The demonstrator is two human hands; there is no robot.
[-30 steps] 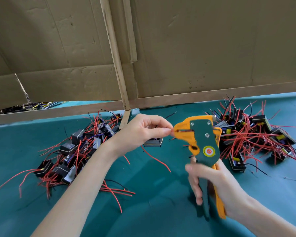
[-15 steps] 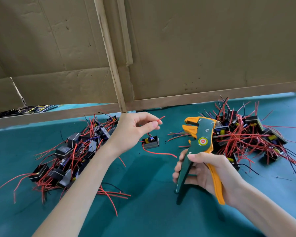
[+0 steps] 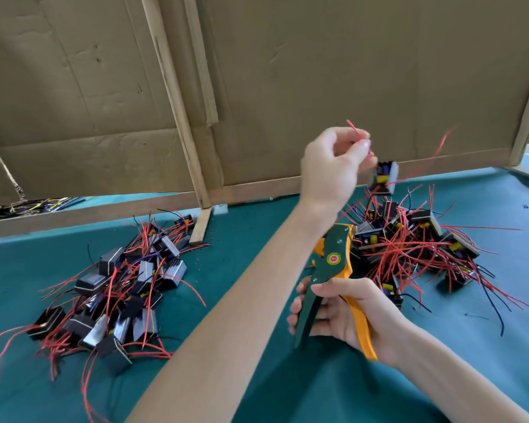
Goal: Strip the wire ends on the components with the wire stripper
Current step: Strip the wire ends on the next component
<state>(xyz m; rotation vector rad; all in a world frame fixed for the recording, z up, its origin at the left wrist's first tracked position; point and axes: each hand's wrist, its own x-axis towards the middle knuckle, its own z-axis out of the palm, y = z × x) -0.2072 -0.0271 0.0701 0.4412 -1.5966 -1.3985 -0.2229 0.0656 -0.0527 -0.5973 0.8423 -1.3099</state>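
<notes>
My left hand (image 3: pixel 333 166) is raised above the right-hand pile and pinches a red wire (image 3: pixel 356 131) between thumb and fingers. A small black component (image 3: pixel 383 177) with yellow and blue parts hangs blurred from that wire, in the air over the pile. My right hand (image 3: pixel 348 312) grips the green and orange wire stripper (image 3: pixel 333 264) by its handles, low over the teal table, jaws pointing up and partly hidden behind my left forearm. A heap of black components with red wires (image 3: pixel 416 248) lies right of the tool.
A second heap of black components with red wires (image 3: pixel 113 297) lies on the left of the teal table (image 3: pixel 257 392). Cardboard walls with wooden battens (image 3: pixel 177 102) close off the back. More wires lie beyond the gap at far left (image 3: pixel 28 206).
My left hand has swung right and up, carrying the component by its wire from the table's middle to above the right pile. My right hand lowered the stripper, its handles spread.
</notes>
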